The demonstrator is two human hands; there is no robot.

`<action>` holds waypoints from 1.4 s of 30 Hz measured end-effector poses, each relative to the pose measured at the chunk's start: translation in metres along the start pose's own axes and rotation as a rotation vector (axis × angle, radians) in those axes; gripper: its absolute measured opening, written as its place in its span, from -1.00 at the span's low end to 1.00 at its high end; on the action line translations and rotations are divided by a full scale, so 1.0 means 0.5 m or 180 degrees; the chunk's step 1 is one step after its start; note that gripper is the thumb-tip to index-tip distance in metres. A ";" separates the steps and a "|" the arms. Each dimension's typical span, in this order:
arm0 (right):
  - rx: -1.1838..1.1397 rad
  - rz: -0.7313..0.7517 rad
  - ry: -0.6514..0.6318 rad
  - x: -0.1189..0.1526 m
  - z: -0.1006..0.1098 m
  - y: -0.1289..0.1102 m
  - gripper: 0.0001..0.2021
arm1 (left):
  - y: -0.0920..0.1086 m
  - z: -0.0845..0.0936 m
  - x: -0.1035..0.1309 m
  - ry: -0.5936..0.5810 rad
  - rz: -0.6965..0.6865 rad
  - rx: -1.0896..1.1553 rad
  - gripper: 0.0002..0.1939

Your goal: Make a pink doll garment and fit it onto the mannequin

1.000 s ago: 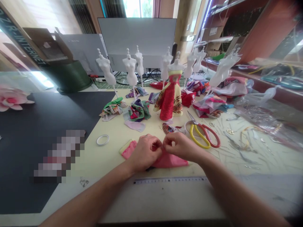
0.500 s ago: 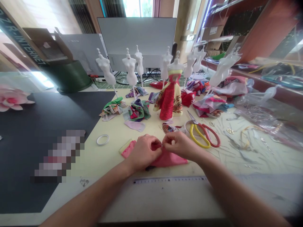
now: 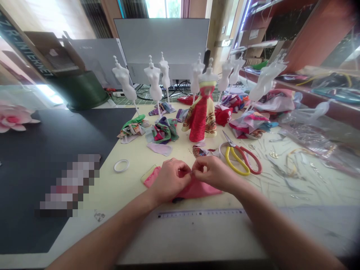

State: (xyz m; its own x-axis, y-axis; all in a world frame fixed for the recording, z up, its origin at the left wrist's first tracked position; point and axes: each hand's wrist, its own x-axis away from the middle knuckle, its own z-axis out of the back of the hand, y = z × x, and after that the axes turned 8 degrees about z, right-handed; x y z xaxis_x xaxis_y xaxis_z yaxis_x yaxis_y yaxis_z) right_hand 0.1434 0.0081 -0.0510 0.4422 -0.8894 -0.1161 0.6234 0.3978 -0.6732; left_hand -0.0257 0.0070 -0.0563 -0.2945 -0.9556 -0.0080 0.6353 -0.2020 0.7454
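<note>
Both hands meet over a piece of pink fabric (image 3: 201, 189) on the pale yellow table. My left hand (image 3: 171, 178) is closed, thumb and fingers pinching the cloth's upper edge. Right beside it, my right hand (image 3: 212, 172) pinches the same edge, fingertips almost touching the left ones. Anything small between the fingertips is too fine to make out. A pink and yellow part of the cloth (image 3: 150, 177) sticks out left of my left hand. Scissors (image 3: 239, 159) with one yellow and one red handle lie just beyond my right hand, partly over a tape roll (image 3: 223, 150).
Several white mini mannequins (image 3: 154, 82) stand at the back, one wearing a red and yellow dress (image 3: 198, 118). Fabric bundles (image 3: 164, 131) lie around them. A ruler (image 3: 199, 213) runs along the front, a white ring (image 3: 121, 165) lies left, and metal bits and a plastic bag (image 3: 315, 127) are right.
The hands keep nearly the same pinching pose on the pink fabric. The whole view has shifted very slightly; nothing else has visibly moved.
</note>
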 end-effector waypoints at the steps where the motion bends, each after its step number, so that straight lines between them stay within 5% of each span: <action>1: 0.0002 0.0016 0.0001 0.000 0.000 0.000 -0.89 | -0.001 -0.001 -0.001 0.0014 0.0003 -0.0002 -0.88; 23: -0.0469 -0.0008 -0.0292 0.001 0.026 -0.005 -0.84 | -0.007 0.011 -0.001 -0.0069 0.0088 0.0150 -0.86; 42: -0.0269 0.0016 0.0022 -0.005 -0.017 0.012 -0.89 | -0.009 0.007 -0.003 -0.0027 0.0032 -0.0020 -0.85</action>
State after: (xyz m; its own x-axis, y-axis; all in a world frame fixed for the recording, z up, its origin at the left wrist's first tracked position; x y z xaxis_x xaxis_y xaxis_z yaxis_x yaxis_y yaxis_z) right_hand 0.1407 0.0107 -0.0607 0.4405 -0.8891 -0.1245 0.5645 0.3821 -0.7317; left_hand -0.0308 0.0103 -0.0572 -0.2942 -0.9557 0.0052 0.6427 -0.1939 0.7412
